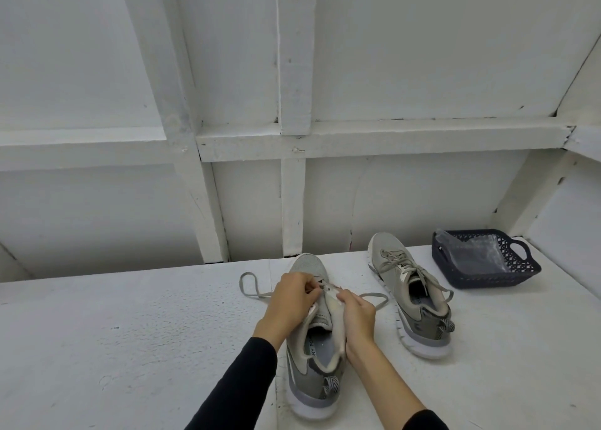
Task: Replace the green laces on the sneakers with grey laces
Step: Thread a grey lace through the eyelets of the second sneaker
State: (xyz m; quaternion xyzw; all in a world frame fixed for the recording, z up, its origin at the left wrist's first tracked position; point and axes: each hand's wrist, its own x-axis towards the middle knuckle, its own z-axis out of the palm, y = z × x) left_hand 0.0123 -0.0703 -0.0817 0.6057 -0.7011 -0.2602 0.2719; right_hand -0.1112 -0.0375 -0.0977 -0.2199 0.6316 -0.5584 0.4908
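While both hands work at its eyelets, the near sneaker (313, 358) lies toe-away close to the front edge of the bench (130, 332), only partly threaded with a grey lace (252, 288). One loose end loops out to the left over the bench top and the other trails off to the right. The left hand (291, 299) has its fingers curled in a pinch at the lower eyelets, apparently on the lace. The right hand (356, 315) grips the tongue and the eyelet edge, its fingertips meeting the left hand's; exactly what each fingertip holds is too small to tell.

Further right and nearer the back edge, well apart from the hands, the second sneaker (411, 294) is fully laced in grey, with a bow tied at the top. No green lace shows on either shoe or on the bench, so the removal looks finished.

By this evidence the job is well past halfway: one shoe done, the other needing its upper eyelets threaded and a knot.

Toward the back right corner sits a dark basket (520, 276) with a clear plastic bag (471, 250) inside.
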